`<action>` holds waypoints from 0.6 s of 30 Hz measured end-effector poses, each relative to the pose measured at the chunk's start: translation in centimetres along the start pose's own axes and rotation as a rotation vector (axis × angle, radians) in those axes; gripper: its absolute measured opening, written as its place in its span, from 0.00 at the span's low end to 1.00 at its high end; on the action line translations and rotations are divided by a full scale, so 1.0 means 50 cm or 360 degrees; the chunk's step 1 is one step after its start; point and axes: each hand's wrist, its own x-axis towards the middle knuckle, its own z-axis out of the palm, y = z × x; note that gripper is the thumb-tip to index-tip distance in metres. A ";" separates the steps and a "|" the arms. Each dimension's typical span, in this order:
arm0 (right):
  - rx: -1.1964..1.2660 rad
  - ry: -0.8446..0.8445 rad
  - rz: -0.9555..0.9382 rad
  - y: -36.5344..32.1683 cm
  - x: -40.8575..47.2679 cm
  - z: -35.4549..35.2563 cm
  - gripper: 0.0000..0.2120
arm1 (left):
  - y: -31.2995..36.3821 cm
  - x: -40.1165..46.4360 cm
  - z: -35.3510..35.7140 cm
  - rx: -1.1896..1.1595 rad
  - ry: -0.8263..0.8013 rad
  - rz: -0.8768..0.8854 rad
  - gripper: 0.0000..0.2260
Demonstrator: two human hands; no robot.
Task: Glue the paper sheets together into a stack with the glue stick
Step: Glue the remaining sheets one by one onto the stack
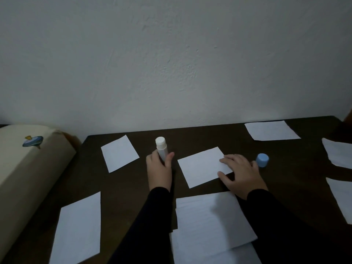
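Left hand [159,169] clamped round upright white plastic glue stick [161,148]; right hand [240,173] fingers spread flat on thin, floppy white paper sheet [202,166] beside it; best pinned, lifted by edge.

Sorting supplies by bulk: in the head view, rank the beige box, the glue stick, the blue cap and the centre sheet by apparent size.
1. beige box, though nearness inflates it
2. centre sheet
3. glue stick, partly hidden in the left hand
4. blue cap

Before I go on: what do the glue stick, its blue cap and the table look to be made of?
Glue stick: smooth white plastic, likely, from its even matte tube shape. Blue cap: the same kind of moulded plastic, uniform colour. Table: dark brown, matte, probably wood or laminate; the light is too dim to show grain.
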 end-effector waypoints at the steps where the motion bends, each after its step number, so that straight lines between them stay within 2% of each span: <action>1: 0.0016 -0.0001 -0.0003 -0.001 0.000 -0.001 0.22 | 0.001 0.000 -0.003 -0.0033 0.0002 -0.0033 0.16; 5: 0.0046 0.0043 -0.0036 0.000 -0.008 -0.003 0.22 | 0.005 -0.014 -0.019 -0.0263 0.0187 -0.0131 0.24; 7: 0.0013 0.0082 -0.0045 0.001 -0.012 -0.003 0.21 | 0.004 -0.033 -0.031 -0.0338 0.0331 -0.0070 0.17; 8: 0.0002 0.0104 -0.0047 0.001 -0.012 -0.002 0.20 | 0.002 -0.046 -0.036 -0.0305 0.0311 -0.0011 0.12; 13: 0.0007 0.0189 -0.0080 0.001 -0.022 -0.003 0.19 | -0.010 -0.085 -0.026 0.0180 -0.0312 0.0427 0.04; 14: 0.0019 0.0195 -0.0118 0.002 -0.026 -0.004 0.19 | -0.008 -0.084 -0.020 0.0297 -0.0383 0.0478 0.05; 18: 0.0047 0.0161 -0.0301 0.001 -0.039 -0.014 0.20 | 0.003 -0.075 0.006 0.0595 -0.0553 0.0495 0.23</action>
